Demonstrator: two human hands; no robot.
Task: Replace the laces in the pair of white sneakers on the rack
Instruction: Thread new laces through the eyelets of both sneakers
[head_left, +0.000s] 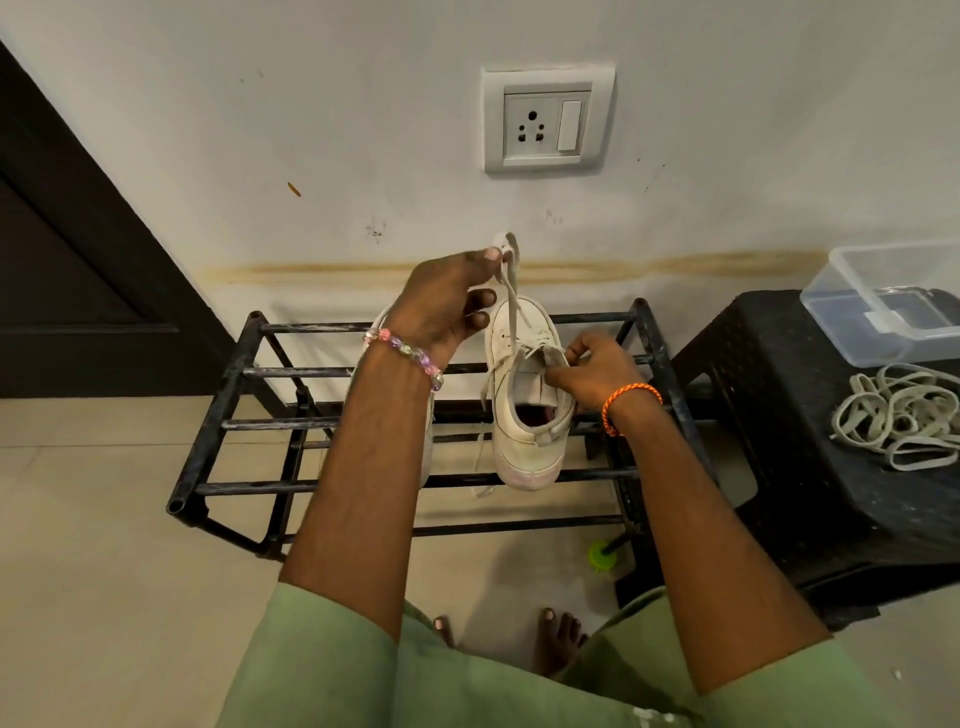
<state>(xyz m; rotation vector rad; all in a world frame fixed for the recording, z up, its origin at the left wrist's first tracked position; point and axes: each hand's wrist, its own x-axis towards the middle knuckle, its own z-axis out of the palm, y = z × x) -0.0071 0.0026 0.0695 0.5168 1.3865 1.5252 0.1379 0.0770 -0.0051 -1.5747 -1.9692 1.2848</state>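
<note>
White sneaker (524, 395) standing on the top bars of the black rack (228, 423), right of centre, toe toward the wall, its partner (382, 319) mostly hidden behind the left forearm; the step in hand appears to be drawing out the old lace (511, 283). Left hand (447, 299) pinches that lace and lifts it taut above the toe, while the right hand (597, 371) grips the tongue and collar to steady the shoe. The next move likely calls for freeing the lower eyelets; a pile of laces (901, 413) lies on the black stool (810, 467) at right.
</note>
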